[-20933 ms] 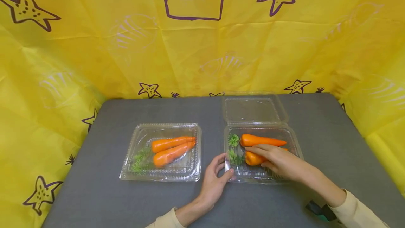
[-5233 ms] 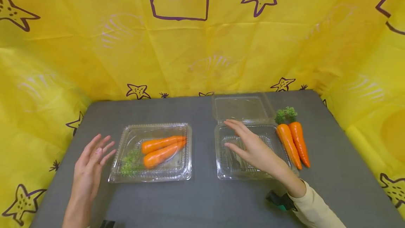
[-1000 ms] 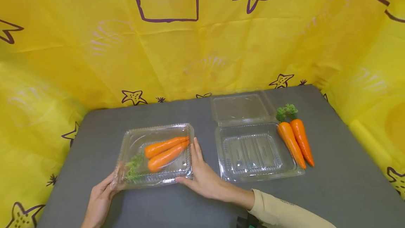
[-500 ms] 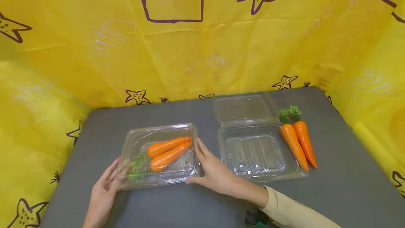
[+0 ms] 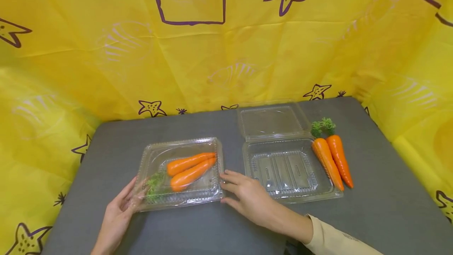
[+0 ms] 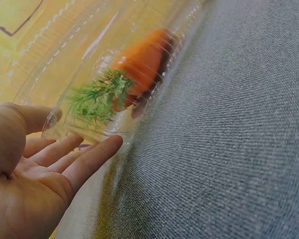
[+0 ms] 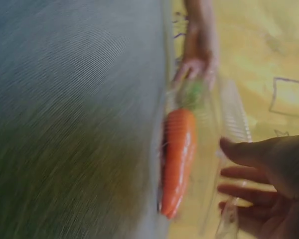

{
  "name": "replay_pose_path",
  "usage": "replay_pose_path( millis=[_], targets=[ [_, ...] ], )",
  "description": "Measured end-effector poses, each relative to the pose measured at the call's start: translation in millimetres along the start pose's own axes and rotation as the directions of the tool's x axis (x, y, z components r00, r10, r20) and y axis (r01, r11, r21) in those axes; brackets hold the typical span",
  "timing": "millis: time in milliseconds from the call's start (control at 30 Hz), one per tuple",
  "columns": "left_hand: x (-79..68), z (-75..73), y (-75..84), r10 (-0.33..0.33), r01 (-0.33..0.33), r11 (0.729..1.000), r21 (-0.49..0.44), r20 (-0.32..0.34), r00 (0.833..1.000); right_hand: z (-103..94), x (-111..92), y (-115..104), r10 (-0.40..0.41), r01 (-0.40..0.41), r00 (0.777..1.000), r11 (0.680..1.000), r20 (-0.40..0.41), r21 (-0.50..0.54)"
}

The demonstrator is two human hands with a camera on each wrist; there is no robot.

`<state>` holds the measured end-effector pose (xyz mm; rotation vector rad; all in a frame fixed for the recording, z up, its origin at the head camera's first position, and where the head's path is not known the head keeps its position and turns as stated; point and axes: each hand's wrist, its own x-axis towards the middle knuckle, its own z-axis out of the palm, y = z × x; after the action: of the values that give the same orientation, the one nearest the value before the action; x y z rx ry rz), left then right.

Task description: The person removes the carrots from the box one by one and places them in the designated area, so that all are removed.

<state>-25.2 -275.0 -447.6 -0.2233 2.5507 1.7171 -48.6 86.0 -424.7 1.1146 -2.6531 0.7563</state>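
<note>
A lidded clear plastic clamshell container (image 5: 148, 154) with two carrots (image 5: 192, 174) and their green tops inside sits on the left of the table, its left side slightly raised. My left hand (image 5: 115, 215) holds its front left corner; in the left wrist view the thumb lies over the rim with the fingers beneath. My right hand (image 5: 253, 200) is at the right edge, fingers extended; whether they touch is unclear. To the right lies a second clamshell container (image 5: 283, 168), lid folded back, nothing in it. Two more carrots (image 5: 332, 160) lie against its right side.
The grey table (image 5: 198, 231) runs back to a yellow curtain (image 5: 198, 70) printed with starfish and fish. Part of a dark object (image 5: 291, 247) shows beneath the right forearm at the front.
The right container's two carrots have been taken out and now lie beside it. Later, both hands came to the lidded container and shifted it slightly; the right hand has just drawn back along its edge.
</note>
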Motion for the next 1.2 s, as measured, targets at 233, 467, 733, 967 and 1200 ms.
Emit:
replay_pose_path(
  millis=[233,467,733,967,1200],
  targets=[
    [-1.2,-2.2,-1.1,0.038,-0.038,0.999,-0.018,-0.023,0.999,9.2,-3.9,3.4,-0.418,0.387,0.904,0.890,-0.092,-0.243],
    [-2.9,-3.0,-3.3,0.038,-0.040,0.998,-0.056,-0.034,0.999,11.1,-2.3,2.2,-0.461,0.435,0.883,0.873,-0.083,-0.220],
    [-7.6,-4.7,-3.3,0.045,-0.046,0.982,-0.183,-0.010,0.999,11.8,-2.1,4.1,-0.587,0.523,0.808,0.747,-0.039,-0.409],
    [-10.6,-5.2,-5.8,0.139,-0.140,0.988,-0.071,-0.018,0.990,13.3,2.8,-7.6,-0.668,0.552,0.744,0.605,0.012,-0.574],
    [-10.8,-6.3,-8.6,0.162,-0.158,0.984,0.081,-0.047,0.986,19.9,0.6,-7.0,-0.668,0.563,0.744,0.605,0.026,-0.562]
  ],
)
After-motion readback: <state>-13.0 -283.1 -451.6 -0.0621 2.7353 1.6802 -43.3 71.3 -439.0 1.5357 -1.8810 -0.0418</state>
